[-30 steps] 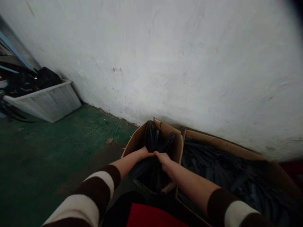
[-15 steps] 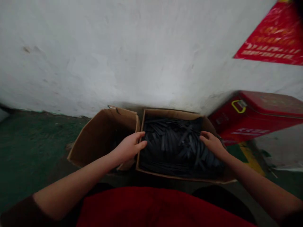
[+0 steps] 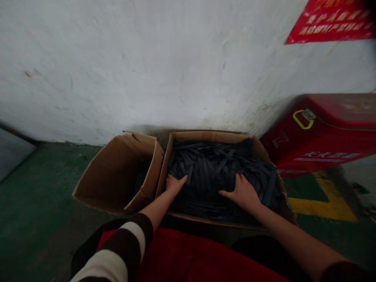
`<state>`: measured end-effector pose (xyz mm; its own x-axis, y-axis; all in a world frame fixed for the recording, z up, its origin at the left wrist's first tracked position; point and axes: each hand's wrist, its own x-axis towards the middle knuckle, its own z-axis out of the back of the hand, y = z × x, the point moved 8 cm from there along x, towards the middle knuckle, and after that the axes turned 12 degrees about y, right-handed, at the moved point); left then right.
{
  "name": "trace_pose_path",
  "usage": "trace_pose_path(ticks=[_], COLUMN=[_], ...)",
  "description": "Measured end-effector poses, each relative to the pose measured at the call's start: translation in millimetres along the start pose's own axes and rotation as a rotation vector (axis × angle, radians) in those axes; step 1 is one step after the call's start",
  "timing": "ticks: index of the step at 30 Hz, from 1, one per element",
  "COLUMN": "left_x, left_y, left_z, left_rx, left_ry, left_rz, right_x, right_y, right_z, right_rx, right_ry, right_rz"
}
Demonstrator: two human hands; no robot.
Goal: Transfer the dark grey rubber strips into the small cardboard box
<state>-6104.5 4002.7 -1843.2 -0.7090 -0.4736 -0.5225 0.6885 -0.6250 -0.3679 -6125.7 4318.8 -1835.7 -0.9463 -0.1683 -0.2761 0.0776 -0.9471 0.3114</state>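
Observation:
A cardboard box (image 3: 211, 136) filled with dark grey flat strips (image 3: 202, 166) stands against the wall in front of me. Inside its left part, my left hand (image 3: 175, 185) reaches onto the strips, thumb stretched out and apart from the fingers. My right hand (image 3: 244, 192) is over the strips toward the right, its thumb pointing left and spread from the fingers. Both hands are at or just above the pile; contact is hard to tell. No strip shows between thumb and fingers of either hand. The fingertips are partly hidden.
To the left stands a second open cardboard box (image 3: 102, 172), with some dark material deep inside. A red metal case (image 3: 329, 137) with a yellow handle is on the right. The green floor (image 3: 53, 196) has yellow lines (image 3: 331, 207). A red sign (image 3: 331, 23) hangs on the white wall.
My left hand has come down from the box's left edge onto the strips. My right hand has moved left and lower, over the pile. The view has shifted slightly.

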Motion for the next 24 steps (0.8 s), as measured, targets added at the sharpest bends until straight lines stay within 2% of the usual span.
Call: trace_pose_path(ticks=[3,5,8,10,12,14,16,18,20,22,24], left_x=[2.5,1.0,-10.4,-24.2,-40.9,-60.3,-78.9,-86.7,-83.1,-79.1,-79.7], left_y=[-5.8,-13.1,-26.8,-34.1,-37.8,-45.2,-51.7,-52.4,-52.3,-53.1,-53.7], left_z=[-7.6,-9.5,-6.0,-10.3,-25.2,-48.3,-77.1,-104.7,-125.4,-139.1,-146.7], left_rx=[0.076,0.147,0.294,0.407,0.495,0.655,0.901,1.108,1.179,1.200,1.219], left_ry=[-0.007,0.017,0.069,0.170,0.331,0.451,0.503,0.527,0.570,0.594,0.599], left_rz=[0.036,0.004,-0.149,-0.300,-0.459,-0.696,-0.979,-1.157,-1.175,-1.149,-1.121], right_x=[26.1,37.7,43.1,38.0,27.1,14.5,4.8,-3.2,-12.4,-24.9,-37.7], right_y=[19.8,22.5,13.9,5.6,1.6,-0.3,-6.5,-18.4,-32.5,-42.7,-46.9], right_z=[3.4,3.2,-0.6,-1.6,1.6,5.6,4.9,0.1,-11.4,-26.5,-39.8], right_rx=[0.024,0.036,0.072,0.116,0.150,0.177,0.215,0.216,0.142,0.004,-0.134], right_ry=[-0.071,-0.098,-0.070,-0.038,-0.039,-0.041,0.010,0.092,0.226,0.358,0.436], right_rz=[-0.038,-0.063,-0.027,0.044,0.138,0.199,0.181,0.136,0.132,0.211,0.315])
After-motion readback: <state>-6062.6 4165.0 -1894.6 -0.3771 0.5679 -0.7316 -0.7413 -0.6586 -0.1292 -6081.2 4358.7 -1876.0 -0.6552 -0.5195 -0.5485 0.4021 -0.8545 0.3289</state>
